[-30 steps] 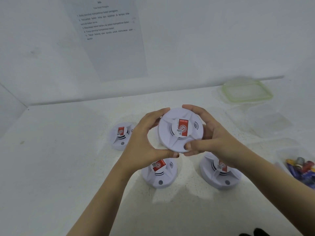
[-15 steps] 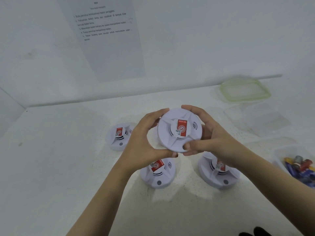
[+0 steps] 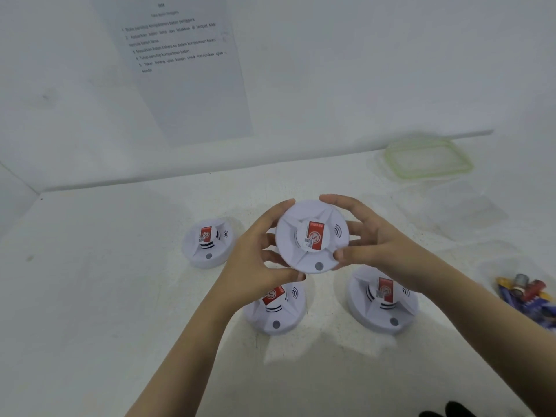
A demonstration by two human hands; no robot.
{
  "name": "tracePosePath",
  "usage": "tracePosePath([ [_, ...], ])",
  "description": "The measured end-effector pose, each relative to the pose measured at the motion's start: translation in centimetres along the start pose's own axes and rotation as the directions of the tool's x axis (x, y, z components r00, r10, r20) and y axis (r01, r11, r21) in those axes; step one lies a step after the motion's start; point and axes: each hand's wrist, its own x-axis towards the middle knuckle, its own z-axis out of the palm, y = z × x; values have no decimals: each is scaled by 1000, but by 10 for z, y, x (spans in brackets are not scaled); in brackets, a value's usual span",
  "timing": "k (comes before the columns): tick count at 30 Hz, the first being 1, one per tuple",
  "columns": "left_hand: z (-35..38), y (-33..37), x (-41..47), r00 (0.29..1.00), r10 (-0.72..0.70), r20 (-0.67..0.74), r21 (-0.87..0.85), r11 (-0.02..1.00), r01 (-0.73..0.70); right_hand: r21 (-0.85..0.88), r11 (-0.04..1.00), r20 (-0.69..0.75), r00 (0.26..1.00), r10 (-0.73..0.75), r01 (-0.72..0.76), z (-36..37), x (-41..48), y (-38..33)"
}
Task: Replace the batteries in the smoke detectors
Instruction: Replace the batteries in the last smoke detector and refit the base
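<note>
detector (image 3: 275,311) just below the held smoke detector (image 3: 311,236): upper part hidden by left hand (image 3: 255,266). batteries (image 3: 529,296) well right of it: cut by frame edge. printed sheet (image 3: 186,79) above it: text too blurred to read. dark shape (image 3: 445,410) below it: cut off, unidentifiable.

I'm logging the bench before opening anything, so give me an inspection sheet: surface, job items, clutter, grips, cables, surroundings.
Surface: white table, speckled.
Job's things: held smoke detector, label toward the camera; left detector, front detector and right detector rest label-up on the table; batteries in a heap at the right edge.
Clutter: green-rimmed lid and clear containers, far right.
Grips: left hand and right hand both hold the held smoke detector by its rim.
Cables: nothing seen.
Surroundings: white walls; instruction sheet on the back wall.
</note>
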Motion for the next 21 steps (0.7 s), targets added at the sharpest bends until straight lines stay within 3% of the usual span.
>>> tracePosePath([
  [21,9,-13,0,998,-50,35,-63,997,52,64,997,-35,998,46,-44,-4,-1,25],
])
